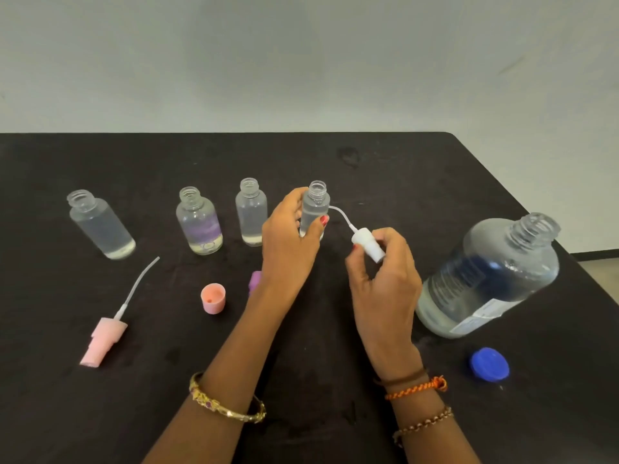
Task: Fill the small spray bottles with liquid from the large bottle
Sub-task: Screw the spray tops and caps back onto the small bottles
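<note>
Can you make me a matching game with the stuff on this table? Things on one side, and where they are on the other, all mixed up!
Things:
1. white sprayer
2. blue cap
3. pink sprayer
4. pink cap

Places:
A. lying on the table at far left, tube pointing away
B. held in the right hand
C. on the table, in front of the big bottle
D. on the table, near the left hand's wrist, open side up

Pairs: 1-B, 2-C, 3-A, 4-D
</note>
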